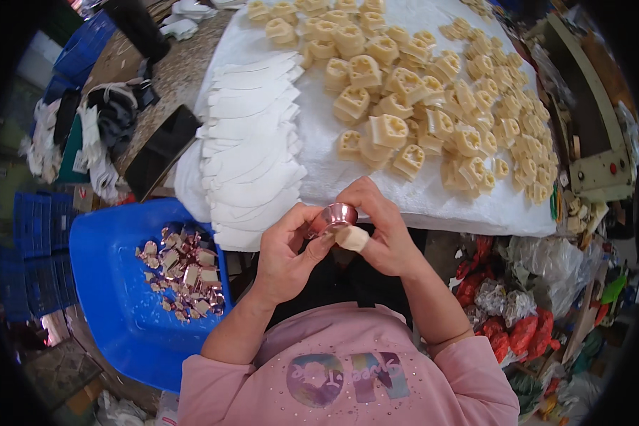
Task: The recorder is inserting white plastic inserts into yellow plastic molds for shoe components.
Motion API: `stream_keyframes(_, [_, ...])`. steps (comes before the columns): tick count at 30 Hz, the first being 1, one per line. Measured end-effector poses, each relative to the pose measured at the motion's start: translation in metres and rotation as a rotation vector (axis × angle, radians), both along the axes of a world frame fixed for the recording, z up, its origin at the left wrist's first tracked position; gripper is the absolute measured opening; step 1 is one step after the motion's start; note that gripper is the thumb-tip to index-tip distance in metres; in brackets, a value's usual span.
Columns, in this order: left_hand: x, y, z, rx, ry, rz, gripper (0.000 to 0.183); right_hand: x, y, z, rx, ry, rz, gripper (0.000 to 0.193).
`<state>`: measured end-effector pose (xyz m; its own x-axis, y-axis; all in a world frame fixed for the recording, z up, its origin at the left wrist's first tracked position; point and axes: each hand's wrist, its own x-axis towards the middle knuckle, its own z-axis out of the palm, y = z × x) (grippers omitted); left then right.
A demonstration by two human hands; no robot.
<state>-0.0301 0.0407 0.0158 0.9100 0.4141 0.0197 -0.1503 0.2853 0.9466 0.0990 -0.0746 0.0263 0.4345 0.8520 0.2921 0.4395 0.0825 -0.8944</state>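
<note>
shiny pink piece [339, 214] pinched in two hands at the near edge of the desk [476, 219]
its slick, curved surface could slip if either pinch loosens, probably dropping it toward the lap; hard pressing might mark the finish. the piece lies between the fingertips of the left hand [285, 245] and the right hand [385, 234], both sets clamped on it, with the right's covered thumb just below.
</note>
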Motion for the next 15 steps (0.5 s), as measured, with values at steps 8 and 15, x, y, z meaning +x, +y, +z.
stream_keyframes(8, [-0.08,0.063,-0.027,0.753,0.351,0.642,0.027,0.011,0.042,0.0,-0.008,-0.185,-0.073,0.022])
stream_keyframes(15, [-0.131,0.094,-0.036,1.459,0.845,1.009,0.037,0.014,0.075,0.0,-0.071,-0.468,-0.082,0.027])
